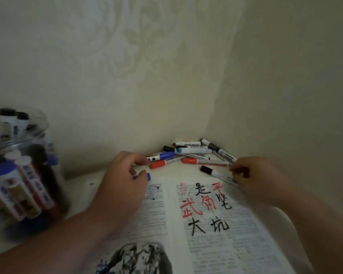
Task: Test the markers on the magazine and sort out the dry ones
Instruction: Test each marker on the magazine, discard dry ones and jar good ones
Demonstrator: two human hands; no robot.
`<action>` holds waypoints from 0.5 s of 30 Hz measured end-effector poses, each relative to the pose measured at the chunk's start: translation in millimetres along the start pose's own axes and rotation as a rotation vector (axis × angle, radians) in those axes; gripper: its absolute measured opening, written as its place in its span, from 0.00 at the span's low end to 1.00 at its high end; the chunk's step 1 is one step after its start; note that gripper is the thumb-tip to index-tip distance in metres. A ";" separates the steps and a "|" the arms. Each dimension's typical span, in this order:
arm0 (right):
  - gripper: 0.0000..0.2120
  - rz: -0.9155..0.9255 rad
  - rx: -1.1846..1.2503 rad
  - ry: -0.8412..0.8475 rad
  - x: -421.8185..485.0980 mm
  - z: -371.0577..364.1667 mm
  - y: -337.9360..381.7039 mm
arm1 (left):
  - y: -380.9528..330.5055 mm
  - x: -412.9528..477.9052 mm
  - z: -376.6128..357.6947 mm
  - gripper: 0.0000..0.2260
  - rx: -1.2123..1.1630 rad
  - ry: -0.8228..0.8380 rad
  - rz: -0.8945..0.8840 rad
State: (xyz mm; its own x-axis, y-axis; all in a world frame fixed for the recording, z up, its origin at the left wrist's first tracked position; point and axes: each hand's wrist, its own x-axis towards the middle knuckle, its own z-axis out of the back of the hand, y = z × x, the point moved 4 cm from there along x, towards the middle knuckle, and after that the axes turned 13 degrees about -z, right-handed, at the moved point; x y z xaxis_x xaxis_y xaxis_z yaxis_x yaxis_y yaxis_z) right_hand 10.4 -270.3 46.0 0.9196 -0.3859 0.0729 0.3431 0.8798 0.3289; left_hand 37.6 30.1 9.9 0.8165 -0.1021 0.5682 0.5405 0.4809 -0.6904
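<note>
I see a pale patterned wallpapered wall [166, 66] meeting in a corner, with a white counter [81, 186] below it. An open magazine of grey printed text [216, 252] lies flat on the counter, reaching from the lower edge of the view up toward the corner. Large handwritten characters in red and black ink [204, 204] cover the top of its right page, and blue strokes show at the bottom of the left page.

At the far left stands a clear plastic jar [38, 123], packed with upright markers (blurred, so I cannot read their labels).

The person's left hand [121, 182] rests over the top of the left page. Its fingers are curled and pinch a short blue piece [148, 176]; I cannot tell whether it is a cap or a marker's end. One fingertip touches the near edge of a loose pile of white-barrelled markers [192, 153] heaped in the corner, just beyond the magazine.

The right hand [253, 177] sits at the top right edge of the magazine, fingers curled and closed on the barrel of a white marker with a black cap [214, 173], which lies slanted with its cap pointing toward the pile.

At the pile's near side lie a white marker with a blue cap [164, 155] and, touching it, a white marker with a red cap [158, 164].
</note>
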 end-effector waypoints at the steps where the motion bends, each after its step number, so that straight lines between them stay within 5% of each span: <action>1: 0.06 0.009 -0.009 0.001 1.5 -1.0 -2.5 | -2.9 0.3 -4.4 0.13 0.085 0.073 -0.066; 4: 0.10 0.076 -0.044 0.032 4.6 -3.6 1.0 | -5.8 -1.7 -15.2 0.16 0.312 0.246 -0.156; 10: 0.11 0.110 -0.124 0.051 8.9 -20.0 8.1 | 1.0 1.2 -18.8 0.13 0.557 0.338 -0.164; 15: 0.11 0.210 -0.012 0.036 -1.7 -10.4 11.4 | -15.4 -7.6 -17.5 0.11 0.281 0.257 -0.231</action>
State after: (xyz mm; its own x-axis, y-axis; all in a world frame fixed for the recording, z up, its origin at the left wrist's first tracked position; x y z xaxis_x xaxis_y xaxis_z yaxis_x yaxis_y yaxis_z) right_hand 14.7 -256.7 39.8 0.9774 -0.1840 0.1044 0.1456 0.9431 0.2990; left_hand 26.6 8.3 8.4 0.7239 -0.4307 0.5390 0.6676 0.6344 -0.3897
